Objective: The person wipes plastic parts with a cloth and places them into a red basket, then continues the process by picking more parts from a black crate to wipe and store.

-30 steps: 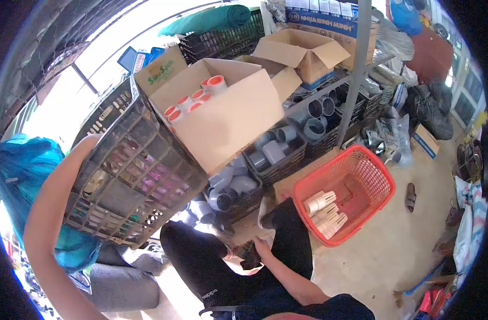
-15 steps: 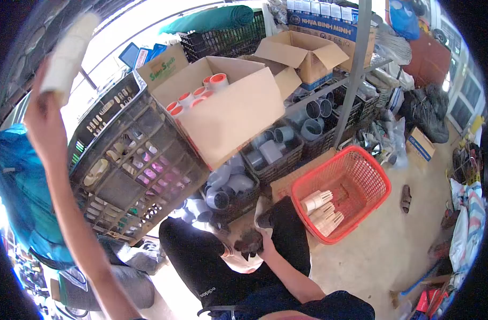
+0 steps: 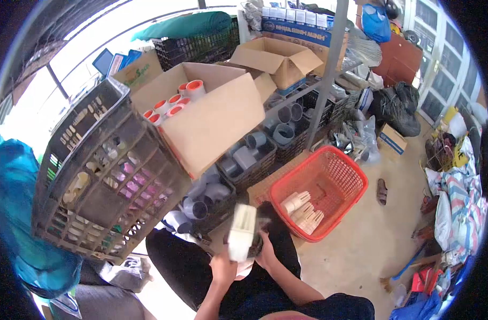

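In front of my lap, my left hand [image 3: 223, 268] is closed around the lower end of a cream slotted plastic tube [image 3: 242, 232], which stands nearly upright. Close beside it, my right hand [image 3: 266, 253] grips a dark object [image 3: 261, 230]; the tube partly covers it and its kind cannot be made out. Similar cream pronged pieces [image 3: 304, 212] lie in the red plastic basket [image 3: 337, 236] to the right of my knee.
A cardboard box [image 3: 214, 128] of orange-rimmed white tubes [image 3: 174, 110] leans by a black crate [image 3: 102, 197] at left. Grey pipe fittings [image 3: 195, 207] fill crates ahead. A metal post [image 3: 329, 69] rises behind the basket. A sandal [image 3: 381, 192] lies on the floor at right.
My left hand has come down from the upper left to my lap with the cream tube, beside my right hand. The view has shifted somewhat to the right.
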`<state>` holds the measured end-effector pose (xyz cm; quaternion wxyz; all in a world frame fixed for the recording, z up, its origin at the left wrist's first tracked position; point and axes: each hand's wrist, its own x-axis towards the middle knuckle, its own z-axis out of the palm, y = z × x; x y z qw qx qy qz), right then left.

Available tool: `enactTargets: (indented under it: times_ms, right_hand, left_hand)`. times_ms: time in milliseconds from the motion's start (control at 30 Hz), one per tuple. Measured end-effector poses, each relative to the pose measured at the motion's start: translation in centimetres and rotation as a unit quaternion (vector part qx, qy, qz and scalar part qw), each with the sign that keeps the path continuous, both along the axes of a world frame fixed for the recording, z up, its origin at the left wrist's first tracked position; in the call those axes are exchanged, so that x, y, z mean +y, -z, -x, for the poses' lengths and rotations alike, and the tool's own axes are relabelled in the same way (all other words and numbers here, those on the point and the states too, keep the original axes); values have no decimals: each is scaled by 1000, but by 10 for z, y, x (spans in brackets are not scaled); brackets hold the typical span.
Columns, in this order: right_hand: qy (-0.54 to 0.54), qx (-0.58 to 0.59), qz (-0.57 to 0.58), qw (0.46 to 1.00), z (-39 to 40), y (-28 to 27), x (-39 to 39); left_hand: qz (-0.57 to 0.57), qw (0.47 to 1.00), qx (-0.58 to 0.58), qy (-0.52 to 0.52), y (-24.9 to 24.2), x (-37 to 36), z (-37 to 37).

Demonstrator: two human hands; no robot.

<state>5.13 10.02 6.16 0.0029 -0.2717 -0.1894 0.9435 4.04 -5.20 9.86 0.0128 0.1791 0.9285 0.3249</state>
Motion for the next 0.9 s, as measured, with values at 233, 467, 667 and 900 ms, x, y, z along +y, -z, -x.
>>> enactTargets:
  times_ms: [233, 467, 667, 900]
  right_hand:
    - [60, -16, -329, 942, -8, 42, -48]
    - [77, 50, -391, 916, 50, 28, -22]
    - [-16, 22, -333, 942, 32, 45, -20]
    - [-51, 5, -81, 995, 35, -9, 20]
  left_hand:
    - [63, 997, 34, -37, 28, 23, 12]
    - [-311, 843, -438, -22, 115, 2, 16]
    - [-544, 529, -647, -77, 79, 1, 11]
    - [-364, 703, -557, 251, 41, 12, 13]
